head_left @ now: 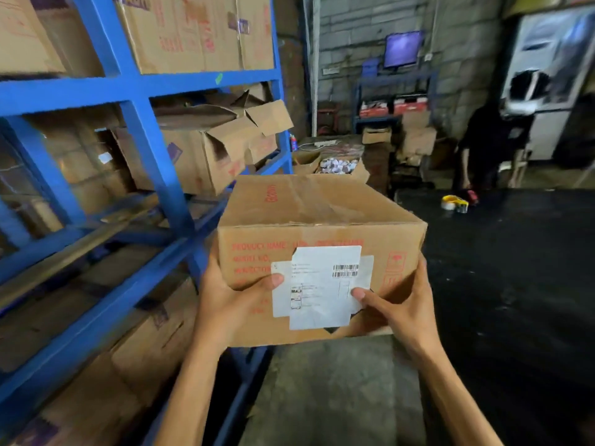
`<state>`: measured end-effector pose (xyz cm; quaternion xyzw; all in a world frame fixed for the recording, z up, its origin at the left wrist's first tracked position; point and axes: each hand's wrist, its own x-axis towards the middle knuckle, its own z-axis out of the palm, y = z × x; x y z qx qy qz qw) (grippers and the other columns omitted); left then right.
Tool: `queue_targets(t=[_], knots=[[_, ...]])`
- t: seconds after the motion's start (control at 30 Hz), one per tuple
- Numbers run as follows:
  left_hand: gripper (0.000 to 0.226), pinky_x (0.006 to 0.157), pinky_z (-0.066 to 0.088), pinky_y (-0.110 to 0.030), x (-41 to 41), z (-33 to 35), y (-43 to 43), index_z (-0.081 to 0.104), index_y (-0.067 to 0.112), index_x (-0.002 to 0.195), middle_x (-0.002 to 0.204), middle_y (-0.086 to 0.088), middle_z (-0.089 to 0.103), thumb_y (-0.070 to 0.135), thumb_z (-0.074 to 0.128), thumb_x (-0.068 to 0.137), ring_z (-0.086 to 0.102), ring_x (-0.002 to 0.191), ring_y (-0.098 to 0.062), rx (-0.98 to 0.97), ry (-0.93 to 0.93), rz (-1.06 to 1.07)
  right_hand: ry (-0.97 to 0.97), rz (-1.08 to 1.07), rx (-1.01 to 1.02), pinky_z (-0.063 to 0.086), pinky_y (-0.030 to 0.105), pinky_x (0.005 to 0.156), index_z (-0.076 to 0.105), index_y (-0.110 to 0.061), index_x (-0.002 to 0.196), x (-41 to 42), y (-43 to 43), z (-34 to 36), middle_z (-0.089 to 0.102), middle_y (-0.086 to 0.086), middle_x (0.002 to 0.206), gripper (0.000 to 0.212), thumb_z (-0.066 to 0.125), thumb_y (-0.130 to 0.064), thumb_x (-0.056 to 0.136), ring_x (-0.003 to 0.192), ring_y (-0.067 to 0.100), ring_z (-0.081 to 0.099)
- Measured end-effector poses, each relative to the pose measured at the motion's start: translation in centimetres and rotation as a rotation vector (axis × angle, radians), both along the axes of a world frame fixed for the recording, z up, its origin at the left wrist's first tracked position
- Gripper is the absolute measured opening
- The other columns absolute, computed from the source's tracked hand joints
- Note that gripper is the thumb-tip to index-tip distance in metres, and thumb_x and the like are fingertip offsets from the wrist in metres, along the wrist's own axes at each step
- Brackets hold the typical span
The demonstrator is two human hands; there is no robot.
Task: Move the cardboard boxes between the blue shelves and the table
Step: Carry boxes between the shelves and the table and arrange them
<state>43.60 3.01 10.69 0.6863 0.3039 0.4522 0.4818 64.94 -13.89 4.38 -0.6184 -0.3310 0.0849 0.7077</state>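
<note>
Left hand (238, 300) and right hand (399, 305) grip the near lower corners of a closed, white-labelled brown cardboard box (322, 207) at 12 o'clock, with blue metal shelves (151, 149) at 9 o'clock and a dark table (515, 284) at 3 o'clock, nearer the right hand.

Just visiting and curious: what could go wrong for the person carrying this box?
The left hand and right hand hold the cardboard box only at its near lower corners, so it could tip away and drop. Flaps jutting from the open box on the blue shelves might snag it.
</note>
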Motion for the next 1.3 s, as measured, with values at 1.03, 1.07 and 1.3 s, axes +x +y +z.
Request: queue_targets(t=[1.03,1.07,1.3], knots=[[0.081,0.089,0.057,-0.034,39.4,-4.2,-21.6,0.053,0.035,0.134,0.119,0.014,0.072,0.034,0.095,0.064,0.069,0.107,-0.002,0.094,0.079,-1.734,0.081,-1.722,-0.193,0.050,0.024,0.095,0.032,-0.025,0.149,-2.5,-24.7,-2.4,0.064,-0.009,0.119,0.115,0.096,-0.042,0.055,0.109,0.003,0.062],[0.080,0.089,0.058,-0.035,39.6,-4.8,-21.9,0.053,0.033,0.134,0.119,0.014,0.072,0.031,0.094,0.065,0.069,0.107,-0.003,0.079,0.095,-1.755,0.088,-1.733,-0.194,0.050,0.025,0.096,0.030,-0.026,0.151,-2.6,-24.6,-3.0,0.063,-0.009,0.121,0.117,0.096,-0.041,0.056,0.110,0.004,0.061],[0.090,0.093,0.058,-0.046,41.9,-8.8,-22.7,0.054,0.029,0.135,0.124,0.006,0.071,0.045,0.094,0.055,0.070,0.111,-0.012,0.023,0.207,-1.853,0.142,-1.765,-0.272,0.047,0.033,0.105,0.018,-0.031,0.159,-2.3,-23.7,-6.7,0.055,-0.010,0.138,0.119,0.091,-0.044,0.065,0.123,0.008,0.056]])
